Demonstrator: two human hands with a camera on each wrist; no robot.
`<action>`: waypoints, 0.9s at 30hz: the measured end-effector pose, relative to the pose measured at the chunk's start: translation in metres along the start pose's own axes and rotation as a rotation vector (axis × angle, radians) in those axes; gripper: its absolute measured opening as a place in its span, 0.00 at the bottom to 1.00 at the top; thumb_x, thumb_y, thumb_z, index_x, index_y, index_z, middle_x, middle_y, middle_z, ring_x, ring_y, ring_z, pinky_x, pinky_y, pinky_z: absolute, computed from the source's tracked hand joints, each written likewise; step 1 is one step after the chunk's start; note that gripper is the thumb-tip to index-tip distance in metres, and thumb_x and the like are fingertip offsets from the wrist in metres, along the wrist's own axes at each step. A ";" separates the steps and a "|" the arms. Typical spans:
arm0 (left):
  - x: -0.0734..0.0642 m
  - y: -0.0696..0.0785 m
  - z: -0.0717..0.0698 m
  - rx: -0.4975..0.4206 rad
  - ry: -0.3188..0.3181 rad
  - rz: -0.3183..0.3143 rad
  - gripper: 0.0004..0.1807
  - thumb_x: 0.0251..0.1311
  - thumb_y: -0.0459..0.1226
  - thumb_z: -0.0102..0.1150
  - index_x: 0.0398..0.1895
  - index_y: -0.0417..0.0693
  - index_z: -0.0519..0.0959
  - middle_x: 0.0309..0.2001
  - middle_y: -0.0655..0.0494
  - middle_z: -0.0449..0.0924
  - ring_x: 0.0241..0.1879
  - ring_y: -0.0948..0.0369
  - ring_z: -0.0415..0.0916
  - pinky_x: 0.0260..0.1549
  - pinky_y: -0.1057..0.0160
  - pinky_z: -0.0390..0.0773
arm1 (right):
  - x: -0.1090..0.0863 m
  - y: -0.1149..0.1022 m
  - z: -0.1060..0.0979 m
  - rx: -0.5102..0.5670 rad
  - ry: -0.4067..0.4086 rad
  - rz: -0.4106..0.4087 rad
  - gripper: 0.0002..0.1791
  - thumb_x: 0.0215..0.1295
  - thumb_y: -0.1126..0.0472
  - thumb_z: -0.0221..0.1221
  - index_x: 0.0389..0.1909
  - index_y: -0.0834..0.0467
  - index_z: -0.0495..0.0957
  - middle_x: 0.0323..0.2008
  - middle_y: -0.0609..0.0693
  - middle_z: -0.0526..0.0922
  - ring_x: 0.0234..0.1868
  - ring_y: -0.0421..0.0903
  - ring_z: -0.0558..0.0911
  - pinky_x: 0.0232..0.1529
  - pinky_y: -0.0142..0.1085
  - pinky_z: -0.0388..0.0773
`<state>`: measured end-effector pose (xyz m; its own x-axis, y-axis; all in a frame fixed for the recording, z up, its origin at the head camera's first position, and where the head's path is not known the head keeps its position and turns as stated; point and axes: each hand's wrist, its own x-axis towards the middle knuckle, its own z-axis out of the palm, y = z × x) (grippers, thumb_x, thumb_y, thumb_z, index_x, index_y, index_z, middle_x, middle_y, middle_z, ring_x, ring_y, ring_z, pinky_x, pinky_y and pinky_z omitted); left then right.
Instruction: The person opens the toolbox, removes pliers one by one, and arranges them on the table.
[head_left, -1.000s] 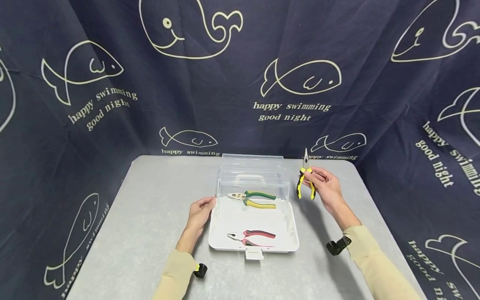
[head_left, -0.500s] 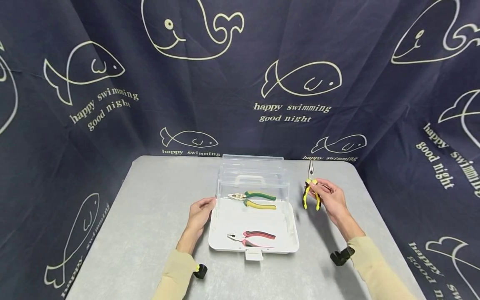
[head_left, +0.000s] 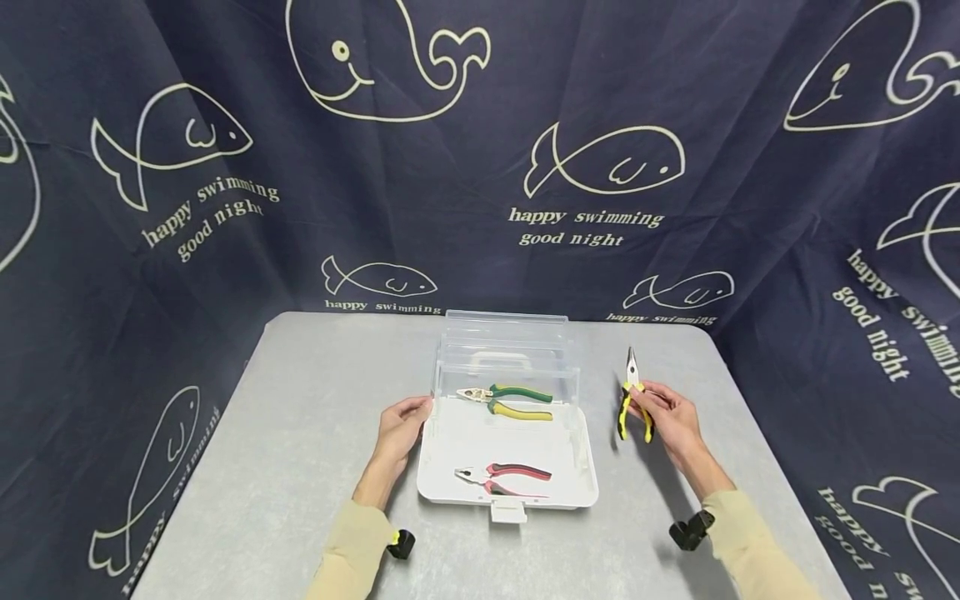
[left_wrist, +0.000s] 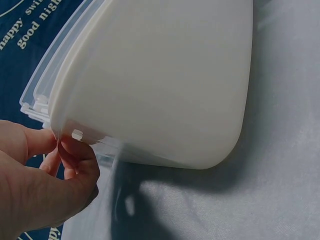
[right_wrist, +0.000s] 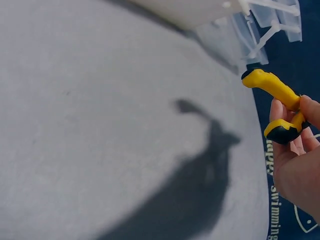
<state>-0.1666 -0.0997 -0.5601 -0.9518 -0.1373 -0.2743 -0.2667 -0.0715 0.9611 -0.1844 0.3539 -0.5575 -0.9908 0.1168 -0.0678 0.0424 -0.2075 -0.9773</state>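
My right hand (head_left: 672,423) pinches needle-nose pliers (head_left: 633,392) with yellow and black handles above the table, to the right of the box. Their tips point away from me; in the right wrist view both handles (right_wrist: 274,89) stick out past the fingers. At the left back corner of a white plastic box (head_left: 450,450), my left hand (head_left: 400,429) pinches the rim between thumb and fingers, as the left wrist view also shows. Inside the box lie green-and-yellow pliers (head_left: 517,402) at the back and red-and-black pliers (head_left: 510,478) near the front.
The clear hinged lid (head_left: 506,333) leans back open behind the box, with a white handle (head_left: 500,360). A white latch (head_left: 508,510) juts from the front. Grey table (head_left: 300,400) surface surrounds the box, and a dark printed curtain (head_left: 465,183) hangs behind.
My right hand has moved the needle-nose pliers lower in the head view, toward me and slightly right. The left hand and the box have stayed in place.
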 end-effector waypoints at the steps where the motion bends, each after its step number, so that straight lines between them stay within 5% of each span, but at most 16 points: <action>1: 0.000 0.000 0.000 0.002 0.001 0.000 0.18 0.71 0.37 0.63 0.55 0.31 0.81 0.39 0.51 0.86 0.34 0.64 0.79 0.32 0.68 0.78 | -0.001 0.001 -0.002 -0.006 0.005 0.004 0.11 0.68 0.69 0.66 0.49 0.62 0.81 0.41 0.53 0.90 0.39 0.42 0.89 0.45 0.36 0.84; 14: 0.003 -0.004 0.000 0.002 0.009 0.003 0.17 0.71 0.36 0.63 0.53 0.31 0.81 0.37 0.53 0.86 0.34 0.65 0.79 0.32 0.68 0.78 | -0.010 0.003 -0.010 -0.118 0.138 0.177 0.24 0.68 0.67 0.67 0.59 0.72 0.72 0.35 0.45 0.90 0.36 0.38 0.88 0.44 0.34 0.84; 27: 0.000 -0.001 0.000 0.009 0.005 -0.004 0.18 0.71 0.38 0.63 0.55 0.31 0.81 0.37 0.52 0.86 0.32 0.64 0.79 0.30 0.68 0.78 | -0.007 0.009 -0.006 -0.354 0.139 0.235 0.28 0.69 0.65 0.66 0.63 0.76 0.69 0.34 0.43 0.88 0.34 0.37 0.87 0.42 0.34 0.85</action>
<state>-0.1667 -0.1000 -0.5613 -0.9499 -0.1419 -0.2784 -0.2719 -0.0636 0.9602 -0.1768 0.3570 -0.5666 -0.9236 0.2403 -0.2988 0.3295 0.0989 -0.9390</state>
